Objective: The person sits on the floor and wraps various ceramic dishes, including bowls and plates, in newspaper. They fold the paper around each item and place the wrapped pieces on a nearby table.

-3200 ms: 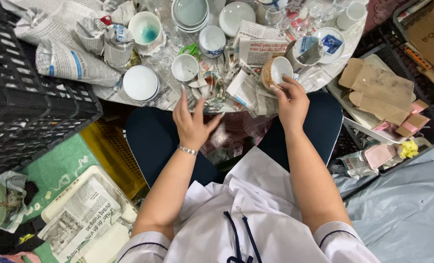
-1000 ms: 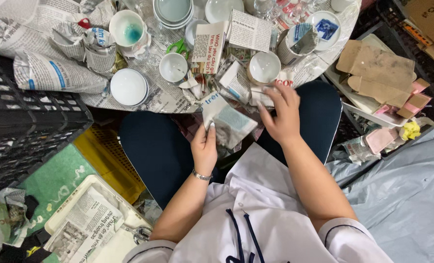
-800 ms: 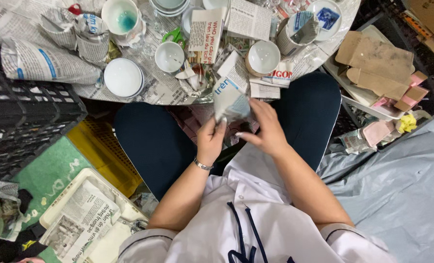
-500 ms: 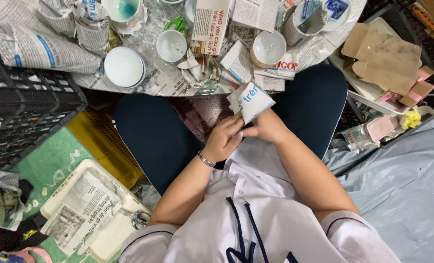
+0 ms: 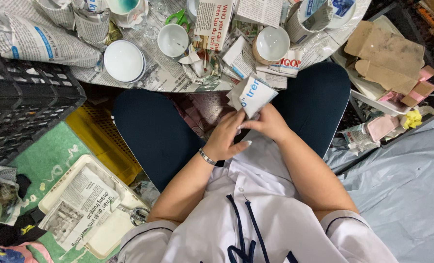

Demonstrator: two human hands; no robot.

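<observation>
Both hands meet over the lap, just below the edge of the round table (image 5: 168, 80). The left hand (image 5: 225, 139) and right hand (image 5: 268, 122) together grip a newspaper-wrapped bundle (image 5: 253, 95) — fingers closed on its lower end, its top touching the table edge. On the table: a white bowl (image 5: 124, 60) and a white cup (image 5: 172, 40), both unwrapped.

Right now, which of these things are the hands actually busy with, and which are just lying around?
In hand:
newspaper-wrapped bundle, held by left hand and right hand

Lying about:
white bowl
small white cup
green scissors
cardboard pieces
black crate
tray with newspaper
</observation>
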